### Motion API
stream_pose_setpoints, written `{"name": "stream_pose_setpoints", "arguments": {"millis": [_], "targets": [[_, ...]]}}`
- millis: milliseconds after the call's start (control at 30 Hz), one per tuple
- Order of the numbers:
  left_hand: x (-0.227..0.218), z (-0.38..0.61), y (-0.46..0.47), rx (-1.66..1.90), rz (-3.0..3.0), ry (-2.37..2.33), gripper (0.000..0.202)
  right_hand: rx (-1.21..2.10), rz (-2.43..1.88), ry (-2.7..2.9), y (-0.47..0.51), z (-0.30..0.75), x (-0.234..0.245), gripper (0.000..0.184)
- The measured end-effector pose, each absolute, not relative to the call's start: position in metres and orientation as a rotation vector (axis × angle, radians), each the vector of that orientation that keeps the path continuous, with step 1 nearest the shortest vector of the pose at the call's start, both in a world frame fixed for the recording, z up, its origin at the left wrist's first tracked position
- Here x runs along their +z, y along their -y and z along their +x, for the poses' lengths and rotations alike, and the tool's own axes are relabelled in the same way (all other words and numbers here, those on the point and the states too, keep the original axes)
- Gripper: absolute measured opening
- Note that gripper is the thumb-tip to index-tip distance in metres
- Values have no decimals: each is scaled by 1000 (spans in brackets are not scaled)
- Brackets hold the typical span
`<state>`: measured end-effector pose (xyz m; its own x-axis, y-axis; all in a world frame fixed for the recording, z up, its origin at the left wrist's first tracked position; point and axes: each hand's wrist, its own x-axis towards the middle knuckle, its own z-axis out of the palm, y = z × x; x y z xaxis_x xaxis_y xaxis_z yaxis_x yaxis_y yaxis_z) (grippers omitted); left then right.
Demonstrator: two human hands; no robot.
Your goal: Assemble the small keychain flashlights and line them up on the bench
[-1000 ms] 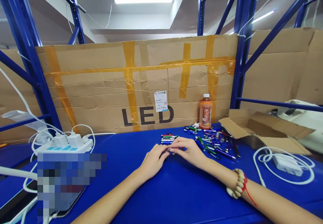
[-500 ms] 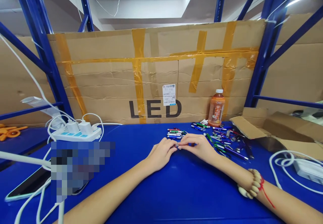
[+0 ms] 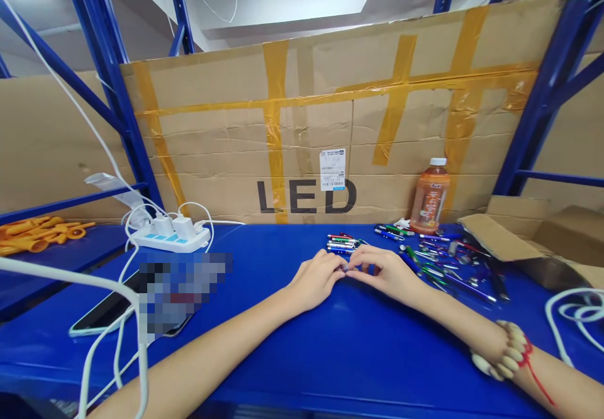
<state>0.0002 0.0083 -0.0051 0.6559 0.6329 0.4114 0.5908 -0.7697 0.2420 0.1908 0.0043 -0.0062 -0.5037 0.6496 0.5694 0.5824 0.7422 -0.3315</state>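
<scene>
My left hand (image 3: 315, 280) and my right hand (image 3: 387, 274) meet fingertip to fingertip above the blue tabletop. Both pinch at a small shiny object (image 3: 345, 268), silvery and purplish, mostly hidden by the fingers; its kind cannot be made out. Just beyond the fingertips lies a neat row of metallic pens (image 3: 340, 244). Right of my right hand spreads a loose pile of pens and pen parts (image 3: 443, 269) in blue, green, purple and silver.
A bottle of orange drink (image 3: 430, 197) stands behind the pile, beside an open cardboard box (image 3: 533, 262). To the left are a white power strip (image 3: 172, 240) with chargers, trailing white cables (image 3: 141, 318), a phone (image 3: 113, 302) and orange plastic items (image 3: 42, 233). A taped cardboard sheet (image 3: 226, 155) forms the back.
The camera view has turned, so the scene sits farther right and tilted. Both hands keep their pinch together at nearly the same spot on the table.
</scene>
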Motion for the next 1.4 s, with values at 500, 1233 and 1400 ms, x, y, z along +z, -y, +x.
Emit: {"name": "stream_pose_setpoints", "arguments": {"millis": [500, 1233, 1400], "targets": [[-5, -1, -13, 858, 2587, -1089, 21, 36, -1440, 2250, -5, 199, -2, 25], [-2, 1, -7, 789, 2675, -1089, 12, 44, -1325, 2348, -8, 204, -5, 20], [-2, 1, -7, 769, 2662, -1101, 12, 35, -1325, 2357, -8, 203, -4, 21]]}}
